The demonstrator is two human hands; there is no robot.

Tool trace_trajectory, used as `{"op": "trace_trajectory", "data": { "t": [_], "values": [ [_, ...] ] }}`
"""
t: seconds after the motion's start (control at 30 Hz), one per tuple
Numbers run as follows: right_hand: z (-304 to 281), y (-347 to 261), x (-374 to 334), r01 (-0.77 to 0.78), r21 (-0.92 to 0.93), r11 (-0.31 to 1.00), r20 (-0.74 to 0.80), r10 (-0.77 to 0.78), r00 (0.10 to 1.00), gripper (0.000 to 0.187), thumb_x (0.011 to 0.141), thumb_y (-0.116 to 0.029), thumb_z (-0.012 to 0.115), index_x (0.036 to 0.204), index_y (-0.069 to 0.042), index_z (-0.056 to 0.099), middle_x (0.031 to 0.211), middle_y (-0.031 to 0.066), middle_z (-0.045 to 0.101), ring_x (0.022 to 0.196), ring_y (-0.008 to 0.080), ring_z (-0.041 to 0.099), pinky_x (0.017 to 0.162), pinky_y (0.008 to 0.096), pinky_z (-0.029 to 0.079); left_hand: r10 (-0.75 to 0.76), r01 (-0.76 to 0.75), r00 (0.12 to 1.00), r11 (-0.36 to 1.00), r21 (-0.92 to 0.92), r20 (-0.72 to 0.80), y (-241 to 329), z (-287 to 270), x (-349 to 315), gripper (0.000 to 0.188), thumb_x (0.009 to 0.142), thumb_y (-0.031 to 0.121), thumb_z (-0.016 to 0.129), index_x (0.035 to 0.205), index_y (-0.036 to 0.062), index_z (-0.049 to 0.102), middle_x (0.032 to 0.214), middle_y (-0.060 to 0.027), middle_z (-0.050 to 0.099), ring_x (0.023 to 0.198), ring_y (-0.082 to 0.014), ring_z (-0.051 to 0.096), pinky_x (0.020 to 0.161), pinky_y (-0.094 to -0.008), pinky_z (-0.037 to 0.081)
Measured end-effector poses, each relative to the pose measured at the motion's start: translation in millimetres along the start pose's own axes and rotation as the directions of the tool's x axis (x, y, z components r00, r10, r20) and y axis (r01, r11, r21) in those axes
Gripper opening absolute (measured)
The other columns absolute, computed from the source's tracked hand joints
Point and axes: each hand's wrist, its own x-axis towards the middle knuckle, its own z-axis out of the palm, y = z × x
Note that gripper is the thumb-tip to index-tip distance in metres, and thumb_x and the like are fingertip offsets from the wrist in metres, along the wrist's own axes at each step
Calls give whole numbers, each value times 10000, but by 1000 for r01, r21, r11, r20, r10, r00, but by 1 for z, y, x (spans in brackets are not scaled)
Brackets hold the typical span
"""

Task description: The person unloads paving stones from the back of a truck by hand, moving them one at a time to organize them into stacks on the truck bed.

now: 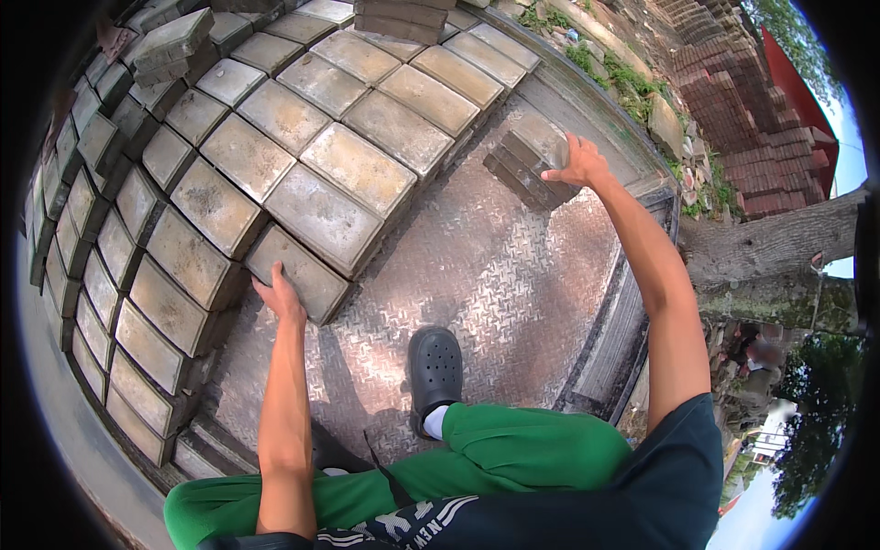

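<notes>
My left hand (pixel 282 298) is at the near end of a grey concrete paving block (pixel 307 270), a finger on its top face and the thumb beside it; the other fingers are partly hidden. This block lies at the near edge of the stacked rows. Out to the right, my right hand (pixel 584 165) grips the end of a small stack of paving blocks (pixel 530 154), thumb on the near side and fingers over the far side. That stack stands apart from the rows, on the metal tread-plate floor (pixel 477 266).
Rows of paving blocks (pixel 275 115) fill the left and far side, with loose ones (pixel 174 46) on top. My dark clog (pixel 434 371) rests on the floor. A raised metal edge (pixel 610 321) borders the right. Beyond it are a tree trunk (pixel 770 243) and brick piles (pixel 747 119).
</notes>
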Motion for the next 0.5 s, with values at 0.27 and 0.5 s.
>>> {"op": "trace_trajectory", "data": {
  "t": [0.27,0.5],
  "values": [
    [39,5,47,62,240,969,-16,-60,998,1283,544,-562,865,1589,-266,182,1429,236,445,1333,414,460,1075,564,360,-221,231,970,967,111,-97,-13,-56,2,906,893,447,699,1521,-37,261,1507,-154,410,1330,-259,438,1089,-406,344],
    [41,2,39,-25,327,945,-95,60,994,1175,561,-494,832,1568,-253,276,1390,221,466,1300,403,476,1059,545,359,-270,291,954,938,191,-127,1,-79,-20,944,866,568,684,1519,9,293,1501,-120,420,1322,-241,431,1052,-421,346]
  ]
}}
